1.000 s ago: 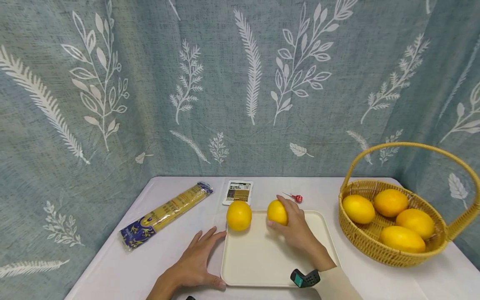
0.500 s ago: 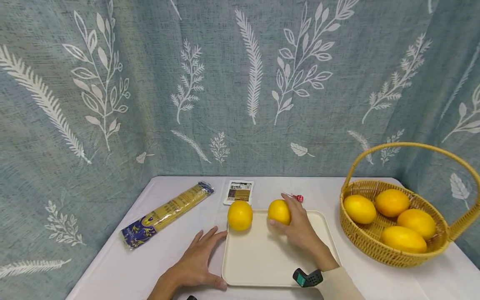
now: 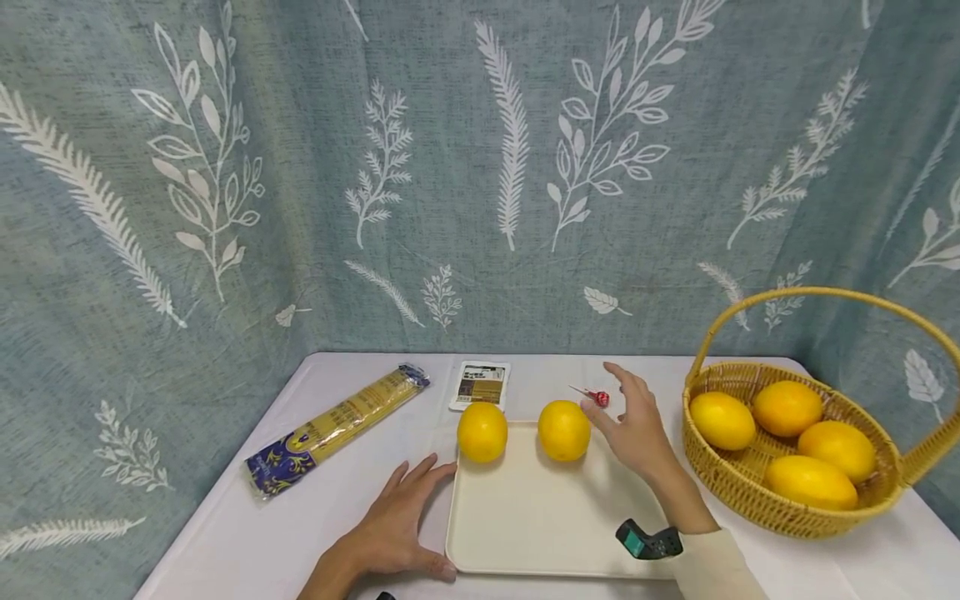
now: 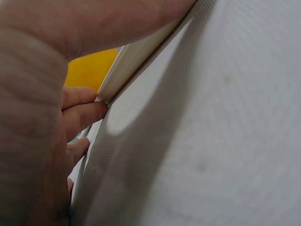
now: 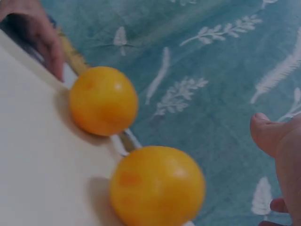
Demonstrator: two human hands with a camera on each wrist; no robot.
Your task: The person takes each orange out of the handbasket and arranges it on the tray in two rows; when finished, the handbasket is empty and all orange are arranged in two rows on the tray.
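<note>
Two round yellow fruits lie side by side at the back of a shallow cream tray (image 3: 547, 525), the left fruit (image 3: 482, 432) at its back left corner and the right fruit (image 3: 564, 430) along the far edge. My right hand (image 3: 637, 425) is just right of that right fruit, fingers spread and holding nothing; the right wrist view shows a gap between thumb (image 5: 265, 134) and fruit. My left hand (image 3: 397, 525) rests on the table with fingers spread, its index fingertip and thumb at the tray's left side. In the left wrist view those fingertips (image 4: 101, 109) meet the tray's edge.
A wicker basket (image 3: 731, 487) with a tall handle holds several yellow fruits on the right. Behind the tray lie a flat white packet (image 3: 480, 385) and a red-wrapped lollipop (image 3: 601, 398). A pack of spaghetti (image 3: 337, 429) lies at the left. A patterned curtain (image 3: 450, 208) hangs behind the table.
My right hand has let go of the right fruit and moved off to the right, its fingers opening. That fruit stays at the tray's far edge. The left hand keeps its place.
</note>
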